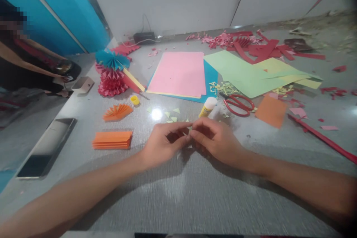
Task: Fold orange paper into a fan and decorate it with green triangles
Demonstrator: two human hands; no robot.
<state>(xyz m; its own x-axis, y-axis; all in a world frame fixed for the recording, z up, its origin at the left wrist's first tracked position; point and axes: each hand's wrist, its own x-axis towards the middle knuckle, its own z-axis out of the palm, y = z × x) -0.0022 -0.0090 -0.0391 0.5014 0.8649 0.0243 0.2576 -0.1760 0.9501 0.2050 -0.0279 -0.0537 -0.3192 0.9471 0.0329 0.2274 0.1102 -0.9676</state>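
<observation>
My left hand (167, 141) and my right hand (216, 137) meet at their fingertips over the grey table. Both are closed in a pinch; a tiny greenish piece seems to show between them, too small to name. Just behind my right hand stands a yellow glue stick (206, 108) with a white top. Small pale green paper triangles (173, 119) lie behind my left hand. To the left are a pleated orange paper strip (112, 140), an orange paper fan (117, 112) and a yellow cap (135, 100). Red-handled scissors (239, 105) lie to the right of the glue stick.
Pink sheets (178, 74), green sheets (245, 78) and red scraps (262, 50) lie farther back. An orange square (271, 111) is at right. Folded paper rosettes (111, 76) and a phone (47, 147) are at left. A person (25, 59) is beyond the left edge.
</observation>
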